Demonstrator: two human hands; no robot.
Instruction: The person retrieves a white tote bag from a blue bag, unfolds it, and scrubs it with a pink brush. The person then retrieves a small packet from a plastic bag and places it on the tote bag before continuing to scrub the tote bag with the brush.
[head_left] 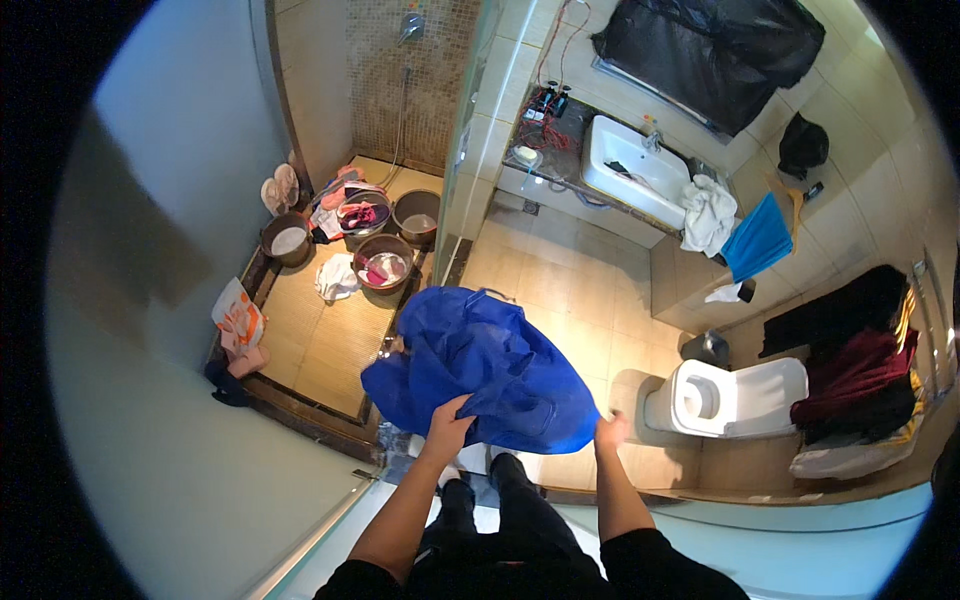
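A large, bunched piece of blue fabric with visible seams hangs in front of my legs, above the floor by the shower step. I cannot tell whether it is a garment or a bag. My left hand is closed on its near edge, left of the middle. At the right corner, my right hand pinches the fabric, which is drawn out between the two hands. Its folds cover part of the tiled floor and of the shower edge.
Left, the raised shower floor bears several brown buckets with clothes, a white cloth and slippers. A glass panel borders it. Right are a white sink, a toilet, a bin and hanging dark clothes.
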